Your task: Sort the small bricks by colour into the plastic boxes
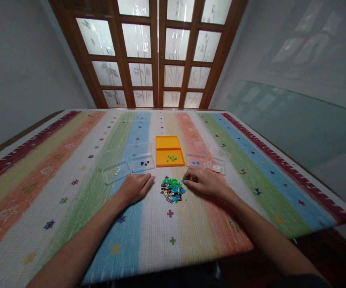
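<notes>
So the pile of tiny pieces (173,190) sits mid-worktop (71,160), fairly near the front edge, on a striped cloth (55,192). It's a jumble of green, blue and brown with a bit of white, as far as I can make out. The left hand (135,188) lies flat, palm down, just left of the pile. Its fingers are together and pointing toward the heap, and it's holding nothing and stops just short of it. The right hand (202,182) is on the other side, palm down with the fingers curled in and the fingertips (185,179) right at the pile's upper right edge. They look bunched like a pinch, but the bits are so small I honestly can't tell if one is held. Behind the pile runs a row of small boxes. The orange box (168,144) lies open dead centre with a few green bits in its near half. Left of it is a clear box with dark red bits (135,166), and further left a clear box with yellowish bits (109,176). Right of the orange one is a clear box with blue bits (203,160), then a clear box with whitish bits (221,158), which is just beyond the right hand. A wooden door with frosted panes (157,52) stands past the far edge.
</notes>
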Motion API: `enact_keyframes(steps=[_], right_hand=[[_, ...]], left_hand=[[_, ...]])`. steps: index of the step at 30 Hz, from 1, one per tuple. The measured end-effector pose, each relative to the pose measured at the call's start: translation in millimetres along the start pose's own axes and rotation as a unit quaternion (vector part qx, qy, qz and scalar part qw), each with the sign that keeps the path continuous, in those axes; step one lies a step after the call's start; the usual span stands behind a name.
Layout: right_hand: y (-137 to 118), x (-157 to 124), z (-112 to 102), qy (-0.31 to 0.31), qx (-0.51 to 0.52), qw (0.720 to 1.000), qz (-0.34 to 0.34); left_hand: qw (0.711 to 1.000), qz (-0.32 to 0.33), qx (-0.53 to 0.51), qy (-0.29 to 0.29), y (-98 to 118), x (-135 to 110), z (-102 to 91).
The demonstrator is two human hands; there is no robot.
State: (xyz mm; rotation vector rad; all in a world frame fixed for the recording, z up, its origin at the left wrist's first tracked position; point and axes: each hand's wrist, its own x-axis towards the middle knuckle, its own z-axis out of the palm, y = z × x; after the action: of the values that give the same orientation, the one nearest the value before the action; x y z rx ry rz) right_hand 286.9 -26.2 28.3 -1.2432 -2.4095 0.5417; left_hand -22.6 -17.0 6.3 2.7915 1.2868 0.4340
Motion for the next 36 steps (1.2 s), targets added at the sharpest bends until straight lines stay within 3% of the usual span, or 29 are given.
enact_keyframes(steps=[13, 19, 26, 36], right_hand=[[-3, -1, -3, -0.041, 0.095, 0.995, -0.002], [-14, -6, -4, -0.094, 0.075, 0.992, -0.045], [-24, -8, -6, -0.1, 0.06, 0.992, -0.057], [-16, -6, -6, -0.133, 0.085, 0.983, -0.096]], left_hand=[[1.0, 0.0, -0.007, -0.001, -1, 0, 0.2], [1.0, 0.003, 0.003, -0.006, -1, 0, -0.2], [1.0, 0.004, 0.007, -0.01, -1, 1, -0.1], [1.0, 0.005, 0.008, -0.004, 0, 0, 0.3]])
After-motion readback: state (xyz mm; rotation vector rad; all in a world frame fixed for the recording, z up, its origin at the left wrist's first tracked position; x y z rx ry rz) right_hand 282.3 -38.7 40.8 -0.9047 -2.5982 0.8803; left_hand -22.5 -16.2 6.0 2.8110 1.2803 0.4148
